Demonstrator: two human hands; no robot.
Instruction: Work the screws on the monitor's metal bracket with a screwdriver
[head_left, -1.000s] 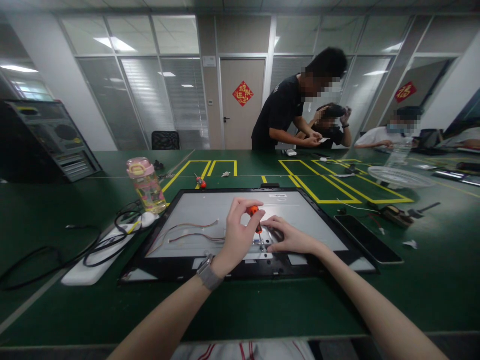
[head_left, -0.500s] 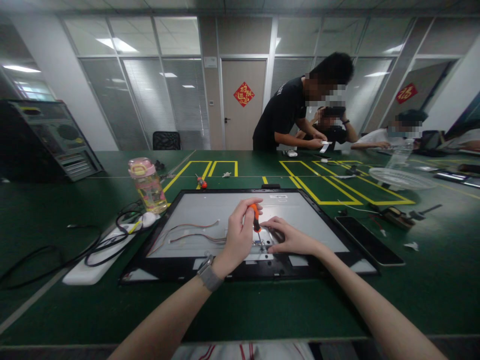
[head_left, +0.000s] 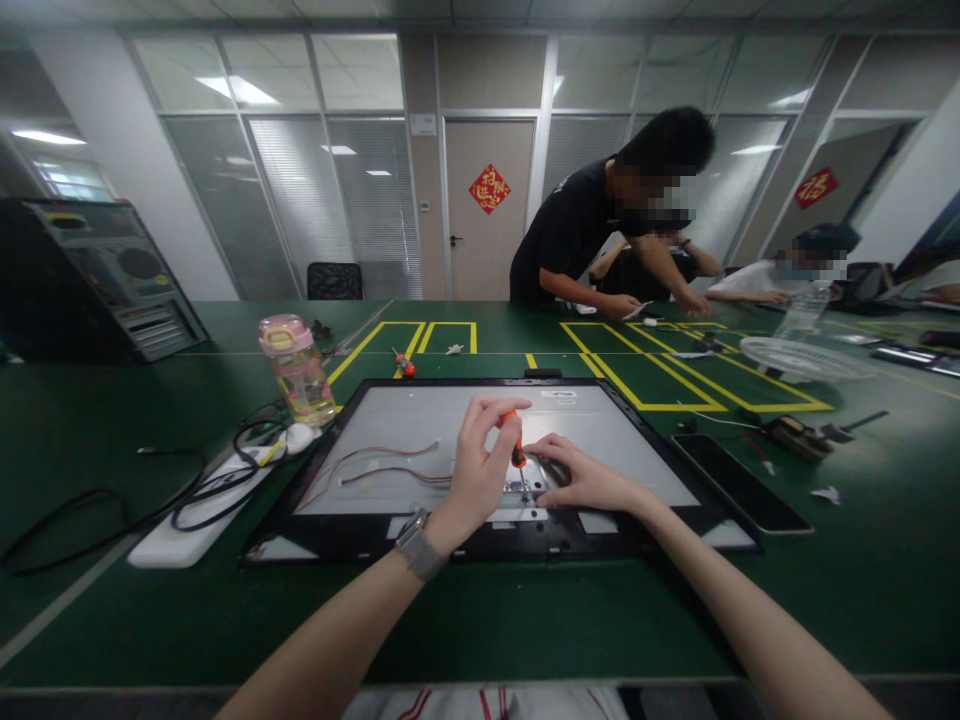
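A monitor panel (head_left: 420, 410) lies face down on the green table, grey metal back up inside a black frame. My left hand (head_left: 480, 470), with a watch on its wrist, is closed round a small orange-handled screwdriver (head_left: 514, 440) held upright, tip down on a small board at the panel's lower middle. My right hand (head_left: 581, 478) rests on the panel beside the tip, fingers curled and pressing near the screw spot. Thin red and white wires (head_left: 382, 465) run across the panel to the left of my hands.
A pink-lidded bottle (head_left: 296, 370) stands left of the panel, beside black cables (head_left: 202, 490) on a white keyboard. A dark phone (head_left: 739, 480) and small tools lie to the right. A PC case (head_left: 97, 280) sits far left. Other people work at the far side.
My left hand's fingers have shifted round the screwdriver handle, which stays on the same spot. The person in black at the far side has bent lower over the table.
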